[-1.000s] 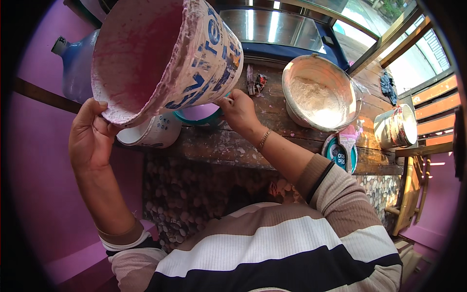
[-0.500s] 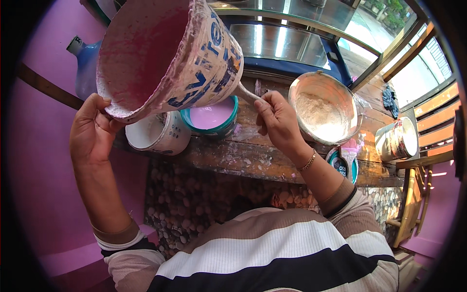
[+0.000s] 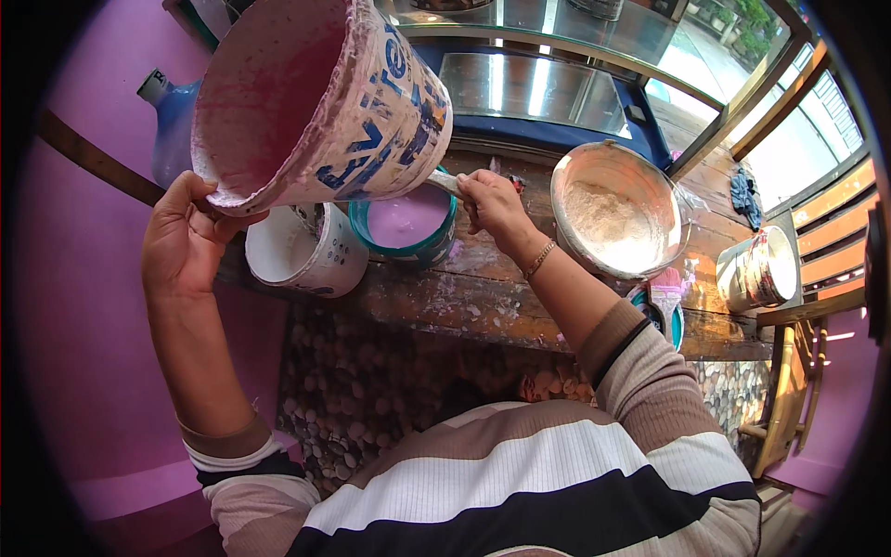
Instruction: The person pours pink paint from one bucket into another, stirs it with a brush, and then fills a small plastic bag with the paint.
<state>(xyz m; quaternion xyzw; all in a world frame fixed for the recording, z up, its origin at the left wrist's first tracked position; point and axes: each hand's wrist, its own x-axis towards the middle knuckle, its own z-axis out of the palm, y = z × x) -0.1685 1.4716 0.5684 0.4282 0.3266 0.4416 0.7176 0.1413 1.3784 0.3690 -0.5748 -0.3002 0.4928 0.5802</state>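
My left hand grips the rim of a large white bucket, thumb over the edge. The bucket is tipped on its side, its inside coated with pink paint and its outer wall smeared. My right hand is closed round a pale handle; its far end is hidden behind the bucket, so I cannot tell what tool it is. Below the bucket stands a teal-rimmed pail of lilac paint. Just left of it is a smaller white pail with something dark at its rim.
A wide bucket of pale powder stands to the right on the wooden bench. Nearer me, a pink-stained paintbrush lies across a teal can. A paint-streaked pail is farther right. A blue water jug stands behind the bucket.
My right hand has moved left and slightly down with the handle, more of which is now behind the bucket. The bucket has shifted a little and still hangs tipped in my left hand.
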